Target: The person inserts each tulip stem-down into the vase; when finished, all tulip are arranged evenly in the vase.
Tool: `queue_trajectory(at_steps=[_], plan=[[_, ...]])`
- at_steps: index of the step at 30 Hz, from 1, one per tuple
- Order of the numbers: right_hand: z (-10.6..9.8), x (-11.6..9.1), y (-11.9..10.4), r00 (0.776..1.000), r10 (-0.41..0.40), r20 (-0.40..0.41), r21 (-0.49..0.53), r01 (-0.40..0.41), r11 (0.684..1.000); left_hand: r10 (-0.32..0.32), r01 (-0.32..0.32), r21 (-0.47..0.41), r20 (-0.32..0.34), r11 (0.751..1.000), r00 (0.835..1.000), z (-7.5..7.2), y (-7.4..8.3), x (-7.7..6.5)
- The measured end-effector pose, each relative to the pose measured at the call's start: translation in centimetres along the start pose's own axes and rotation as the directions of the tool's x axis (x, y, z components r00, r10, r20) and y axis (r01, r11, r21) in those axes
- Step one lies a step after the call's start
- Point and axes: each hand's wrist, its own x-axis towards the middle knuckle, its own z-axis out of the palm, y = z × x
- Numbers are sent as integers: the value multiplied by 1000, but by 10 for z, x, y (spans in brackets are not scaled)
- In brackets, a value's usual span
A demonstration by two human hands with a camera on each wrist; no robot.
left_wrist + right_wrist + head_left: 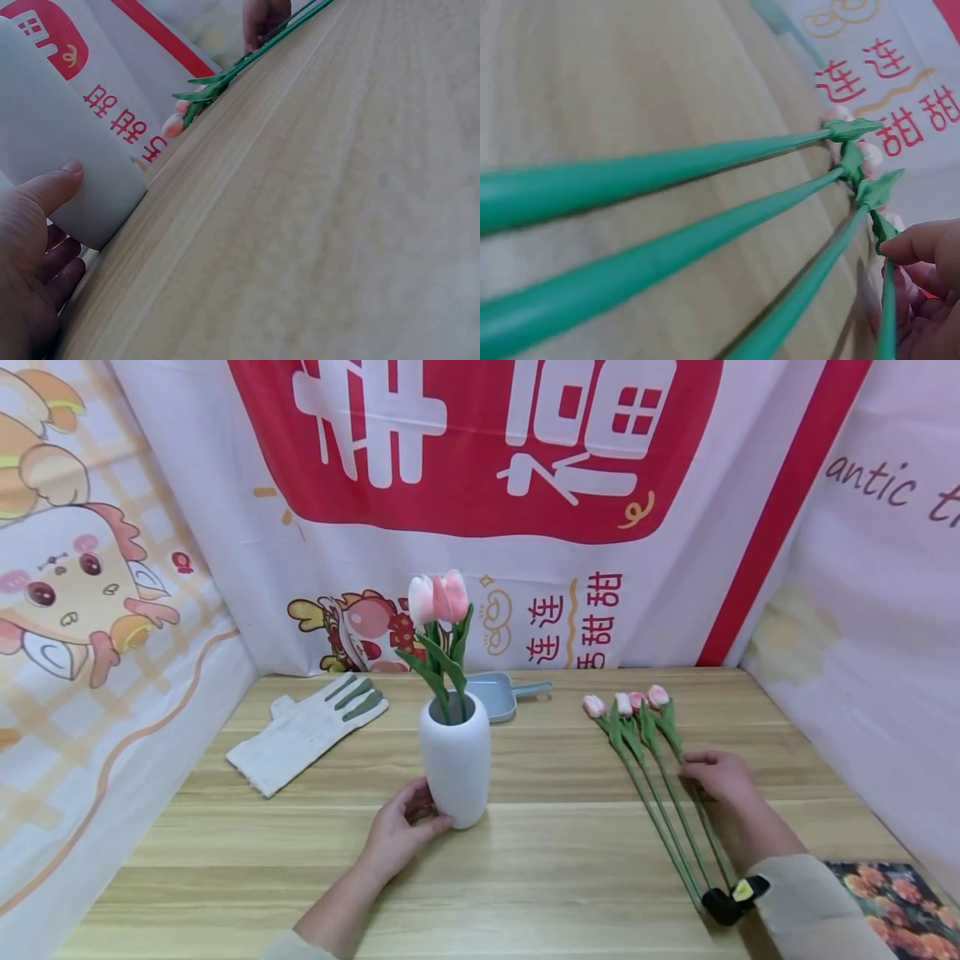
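Note:
A white vase (457, 768) stands upright on the wooden table, holding pink-and-white artificial tulips (438, 600) with green leaves. My left hand (405, 827) holds the vase low on its left side, the thumb across its front, as the left wrist view also shows. On the right, several more artificial tulips (637, 727) lie side by side, blooms toward the back wall. My right hand (720, 777) pinches the stem of the rightmost tulip (887, 307) just below its leaves, between thumb and fingers. That stem rests close beside the others.
A pair of white-and-grey gloves (307, 731) lies at the back left. Behind the vase is a light blue dustpan (495, 695), partly hidden. A flower-patterned sheet (900, 902) lies at the front right. Printed cloth (480, 552) hangs along the table's back and sides.

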Motion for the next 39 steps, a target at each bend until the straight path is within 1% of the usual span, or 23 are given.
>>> queue_trajectory(at_steps=[3,6,9,11,12,14,16,19,22,27,29,34,35,39], plan=[[-3,0,0,1000,11,-7,87,-10,996,1,-1,0,0,1000,1000,0,0,0],[-6,-2,-2,1000,-14,-18,195,17,981,4,-4,1,1,1000,1000,0,1,0],[-9,-4,-9,1000,3,-21,302,3,953,5,-5,3,0,1000,1000,0,1,0],[-9,-6,-15,999,25,-24,347,-15,938,6,-6,3,0,1000,1000,0,1,0],[-9,-7,-18,999,33,-22,375,-22,927,9,-9,5,2,1000,1000,0,1,0],[-8,-10,-24,1000,19,-12,442,-12,897,6,-6,3,4,1000,1000,0,0,0],[-7,-13,-31,1000,-10,-5,519,12,855,5,-5,4,6,1000,1000,0,0,0],[-2,-20,-41,997,-79,9,636,56,770,4,-4,-2,7,1000,1000,0,1,0],[3,-26,-53,992,-127,7,714,84,695,11,-11,-10,9,1000,1000,0,2,-1],[14,-36,-74,986,-165,-19,788,116,605,14,-14,-6,7,1000,1000,0,2,-3],[19,-40,-83,984,-176,-33,816,128,564,13,-13,-1,5,1000,1000,0,1,-3],[29,-53,-110,976,-211,-49,882,142,449,12,-12,14,1,1000,1000,-1,-1,-2],[31,-55,-115,975,-217,-52,890,144,433,11,-11,15,1,1000,1000,-1,-1,-2],[34,-65,-138,978,-196,-66,926,133,354,4,-4,6,0,1000,1000,-1,-1,-1]])
